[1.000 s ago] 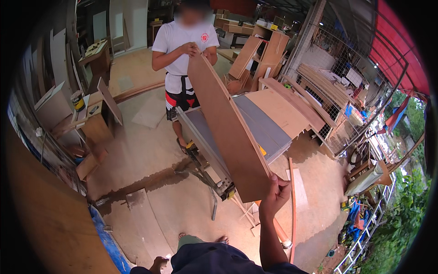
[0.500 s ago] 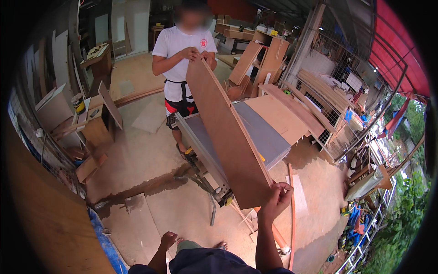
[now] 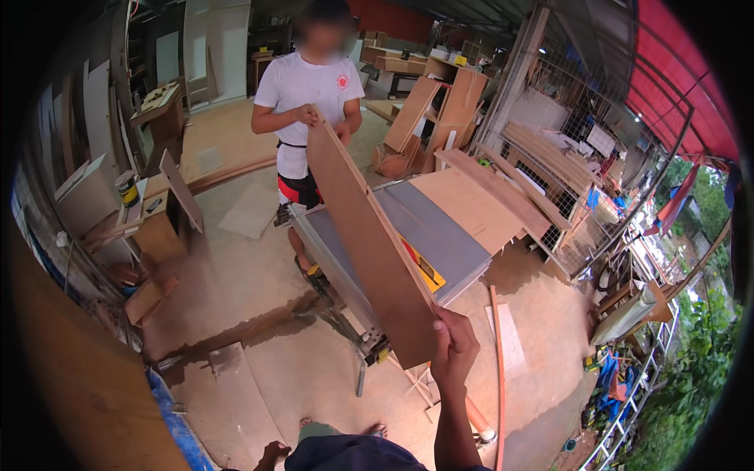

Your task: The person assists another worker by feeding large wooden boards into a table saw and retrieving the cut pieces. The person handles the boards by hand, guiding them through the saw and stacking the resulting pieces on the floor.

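From my remote seat I am looking down on a gray-topped worktable that is standing at an angle on a concrete floor. A yellow and red strip is lying on its top, and a brown sheet is stretching out beyond its right side. Long planks are lying stacked near a wire mesh farther right, a red canopy is hanging above, and greenery is showing outside. On the left, a paint can is sitting among wooden pieces, and pale upright panels are standing at the back.

A long brown board is slanting across and above the worktable, its broad face turning toward the left and its near end reaching past the table edge; I am not managing to tell whether its lower edge is touching the top. My right hand is pinching the board's near upper corner, the thumb pressing on the broad face and the other fingers curling at the edge. A co-worker in a white shirt is gripping the far end. My left hand is hanging low, well apart from the board, and I am not seeing enough to tell how its fingers are set.
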Available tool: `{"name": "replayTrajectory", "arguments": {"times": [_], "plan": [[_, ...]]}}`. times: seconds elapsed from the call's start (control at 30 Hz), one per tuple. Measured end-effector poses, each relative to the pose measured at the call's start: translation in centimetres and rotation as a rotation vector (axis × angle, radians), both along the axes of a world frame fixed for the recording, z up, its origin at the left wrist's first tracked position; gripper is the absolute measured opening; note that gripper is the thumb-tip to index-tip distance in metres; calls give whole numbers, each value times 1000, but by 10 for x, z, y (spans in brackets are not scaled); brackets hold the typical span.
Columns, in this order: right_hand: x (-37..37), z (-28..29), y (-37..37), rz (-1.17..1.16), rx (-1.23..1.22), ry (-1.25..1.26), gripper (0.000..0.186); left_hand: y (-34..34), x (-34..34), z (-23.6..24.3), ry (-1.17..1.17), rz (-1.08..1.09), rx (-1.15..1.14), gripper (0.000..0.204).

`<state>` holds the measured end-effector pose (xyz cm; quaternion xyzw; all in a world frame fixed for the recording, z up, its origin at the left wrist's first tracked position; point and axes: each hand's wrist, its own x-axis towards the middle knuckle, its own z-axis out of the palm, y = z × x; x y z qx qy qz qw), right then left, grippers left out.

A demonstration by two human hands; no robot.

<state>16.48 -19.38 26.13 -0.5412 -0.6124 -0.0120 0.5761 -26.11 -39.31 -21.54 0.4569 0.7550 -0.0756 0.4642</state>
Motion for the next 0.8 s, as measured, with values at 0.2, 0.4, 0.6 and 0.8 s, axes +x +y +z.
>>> {"name": "replayTrajectory", "arguments": {"times": [0.2,0.4,0.6,0.8], "plan": [[6,14,-1,58,-169,-105,35,-6,-1,-10,-11,69,-60,44],[-1,14,1,121,-163,-109,33,27,26,11,-106,43,207,40],[7,5,5,134,-43,-162,24,45,42,19,-240,132,295,37],[19,-3,2,-16,-96,-27,20,21,28,8,-113,61,127,39]]}}
